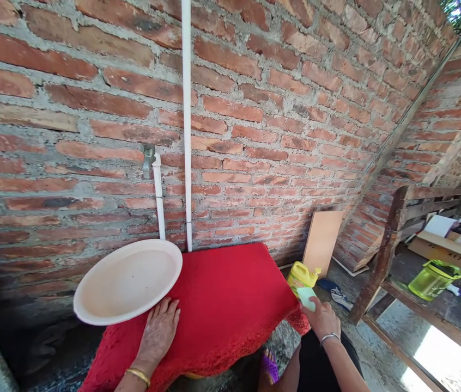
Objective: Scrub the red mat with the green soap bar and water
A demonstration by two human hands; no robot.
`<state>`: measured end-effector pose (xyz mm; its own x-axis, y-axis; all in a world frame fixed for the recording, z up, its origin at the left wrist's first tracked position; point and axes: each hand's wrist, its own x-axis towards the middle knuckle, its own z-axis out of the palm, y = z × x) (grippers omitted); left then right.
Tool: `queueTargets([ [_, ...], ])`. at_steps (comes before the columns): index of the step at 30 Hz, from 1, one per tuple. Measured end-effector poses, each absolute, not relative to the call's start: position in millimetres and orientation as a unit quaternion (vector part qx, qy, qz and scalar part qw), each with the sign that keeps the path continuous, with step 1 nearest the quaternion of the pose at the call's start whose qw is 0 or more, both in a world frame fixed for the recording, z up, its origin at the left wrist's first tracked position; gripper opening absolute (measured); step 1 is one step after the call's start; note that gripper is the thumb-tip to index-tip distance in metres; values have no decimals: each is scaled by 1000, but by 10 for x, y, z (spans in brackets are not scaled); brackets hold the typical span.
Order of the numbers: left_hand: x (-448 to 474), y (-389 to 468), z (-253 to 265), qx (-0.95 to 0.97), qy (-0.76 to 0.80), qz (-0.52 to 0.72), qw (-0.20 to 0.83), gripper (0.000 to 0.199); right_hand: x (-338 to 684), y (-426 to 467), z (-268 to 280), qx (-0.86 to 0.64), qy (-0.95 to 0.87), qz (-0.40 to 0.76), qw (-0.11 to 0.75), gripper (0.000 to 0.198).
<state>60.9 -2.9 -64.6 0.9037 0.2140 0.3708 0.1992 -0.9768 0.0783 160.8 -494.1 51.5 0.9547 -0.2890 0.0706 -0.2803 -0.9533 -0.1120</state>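
A red cloth point(226, 294) lies spread over a low surface against the brick wall, its ruffled edge hanging over the front. My left hand point(161, 329) rests flat on the cloth with fingers stretched out, beside the rim of a white basin point(132, 280). The basin sits tilted at the cloth's left end. At the right corner of the cloth, my right hand point(323, 317) is closed around a pale green, soap-like bar point(307, 298). Whether the bar touches the cloth I cannot tell. Just behind it stands a yellow jug point(301, 275).
A white pipe point(187, 136) and a tap point(149, 158) with a thinner pipe run down the wall. A tan board point(322, 242) leans at the back right. On the wooden bench point(396, 256) are a green container point(432, 280) and a cardboard box point(443, 247). Slippers point(339, 296) lie on the floor.
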Motion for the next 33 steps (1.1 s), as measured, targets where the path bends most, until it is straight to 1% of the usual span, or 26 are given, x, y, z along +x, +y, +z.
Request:
queueTargets([
  [3,605,-32,-629,976,104,191,31,42,1597,-4734,560,-988,130,-41,70,42],
  [5,605,-29,-637,974,98,198,41,42,1542,-4335,550,-989,83,-36,117,40],
  [8,616,-3,-684,968,92,223,61,42,1348,-3515,501,-977,-36,-13,208,38],
  [9,622,14,-705,965,93,235,71,42,1256,-3231,476,-972,-73,-4,224,39],
  [13,635,123,-776,947,91,283,119,42,873,-2316,341,-946,-204,41,249,48],
  [17,600,209,-797,940,86,297,148,45,708,-1993,206,-931,-250,91,251,54],
  [19,578,213,-788,938,89,297,152,45,760,-2069,165,-933,-245,87,247,52],
  [22,561,184,-760,939,94,295,151,44,993,-2443,146,-947,-213,57,234,47],
  [26,566,147,-723,943,101,285,140,42,1438,-3305,214,-978,-100,7,181,42],
  [30,578,141,-720,946,96,280,133,42,1739,-4288,390,-991,27,-17,134,38],
  [33,587,131,-730,947,96,278,126,42,1805,-4807,504,-987,129,-30,94,41],
])
